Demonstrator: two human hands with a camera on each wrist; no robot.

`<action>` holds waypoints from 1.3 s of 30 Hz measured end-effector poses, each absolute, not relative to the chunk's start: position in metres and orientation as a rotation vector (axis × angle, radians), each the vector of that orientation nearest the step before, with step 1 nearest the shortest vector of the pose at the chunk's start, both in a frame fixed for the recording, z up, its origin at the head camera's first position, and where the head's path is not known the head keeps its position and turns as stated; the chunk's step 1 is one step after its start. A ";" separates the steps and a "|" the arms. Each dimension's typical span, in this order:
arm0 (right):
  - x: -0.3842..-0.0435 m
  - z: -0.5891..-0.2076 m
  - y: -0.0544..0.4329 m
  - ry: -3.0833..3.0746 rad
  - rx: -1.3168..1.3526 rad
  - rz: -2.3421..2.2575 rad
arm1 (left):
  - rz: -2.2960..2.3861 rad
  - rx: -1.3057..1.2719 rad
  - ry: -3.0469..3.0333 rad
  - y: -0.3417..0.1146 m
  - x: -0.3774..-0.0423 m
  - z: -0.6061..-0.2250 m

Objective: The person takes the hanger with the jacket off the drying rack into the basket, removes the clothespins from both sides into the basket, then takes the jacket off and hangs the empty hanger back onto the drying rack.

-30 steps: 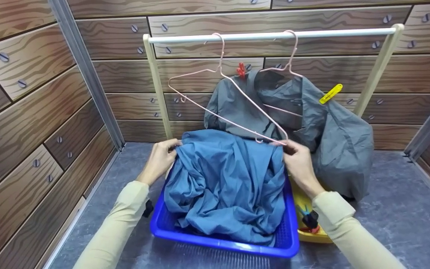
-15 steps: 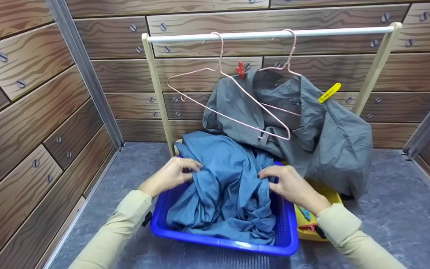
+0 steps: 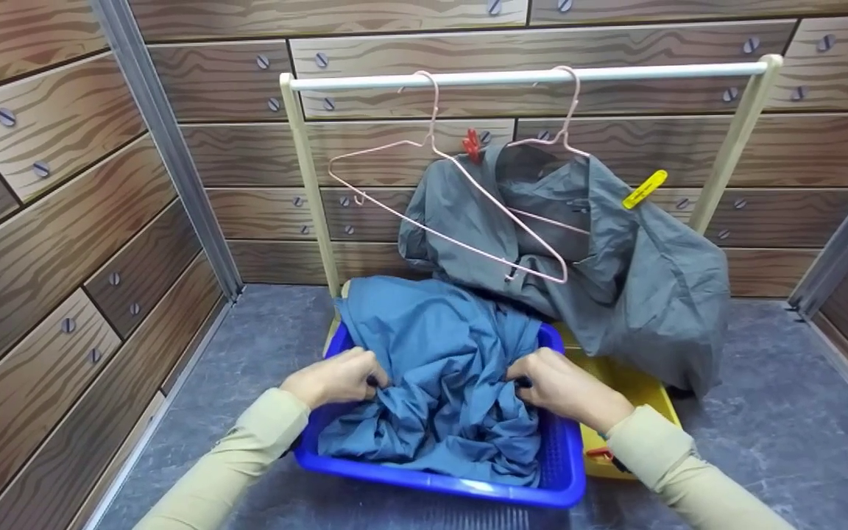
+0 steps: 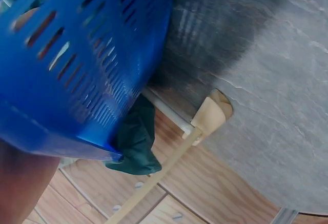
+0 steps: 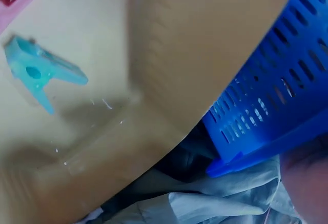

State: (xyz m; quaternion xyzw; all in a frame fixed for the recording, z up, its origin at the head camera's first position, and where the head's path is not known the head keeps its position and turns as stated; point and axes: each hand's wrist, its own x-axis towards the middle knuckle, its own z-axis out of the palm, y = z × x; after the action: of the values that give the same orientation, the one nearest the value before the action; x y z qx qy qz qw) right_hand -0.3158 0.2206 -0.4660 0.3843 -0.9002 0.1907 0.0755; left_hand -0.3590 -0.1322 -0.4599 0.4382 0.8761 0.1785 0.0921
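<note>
A crumpled blue garment lies in the blue plastic basket, its far edge draped over the basket's back rim. My left hand grips a fold of it on the left side, fingers curled into the cloth. On the opposite side my right hand pinches another gathered fold. Both hands' fingertips are partly hidden in the fabric. Just behind, a bare pink hanger hangs tilted from the rack's white rail. The wrist views show mainly the slotted basket wall, not the fingers.
Right of it, a grey shirt hangs on a second pink hanger, with a red clothespin and a yellow clothespin at its shoulders. A yellow tray beside the basket holds clothespins, including a turquoise clothespin.
My hands have left the garment's upper edge by the hanger and come down and inward, now bunching its cloth lower in the basket. The bare hanger has shifted slightly.
</note>
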 end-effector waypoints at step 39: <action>-0.371 -0.447 0.237 -2.796 0.865 0.537 | 0.402 1.082 3.062 -0.123 -0.436 -0.436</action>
State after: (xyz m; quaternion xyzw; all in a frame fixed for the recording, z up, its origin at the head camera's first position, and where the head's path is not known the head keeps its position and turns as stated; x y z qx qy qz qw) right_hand -0.3711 0.2374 -0.4470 0.2897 -0.9364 0.1799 0.0830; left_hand -0.4365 -0.1226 -0.4362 0.3298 0.9337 0.1227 -0.0653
